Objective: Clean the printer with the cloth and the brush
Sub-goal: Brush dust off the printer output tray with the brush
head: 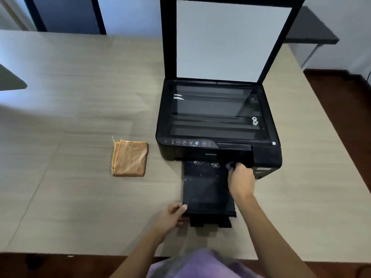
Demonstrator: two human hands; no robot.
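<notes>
The black printer (265,155) stands on the table with its scanner lid (230,39) raised and the glass bare. Its output tray (204,189) is pulled out toward me, with white dust specks (206,164) near its inner end. My left hand (172,217) grips the tray's front left corner, thumb on top. At the tray's inner right end, my right hand (241,179) is curled around a small dark thing that looks like the brush (230,165), its tip at the printer's mouth. The folded orange cloth (129,158) lies on the table left of the printer, untouched.
The pale wooden table (70,109) runs wide to the left and behind the cloth. Its right edge (341,149) drops to a dark floor close to the printer. A dark shelf (313,31) sits behind the lid at the back right.
</notes>
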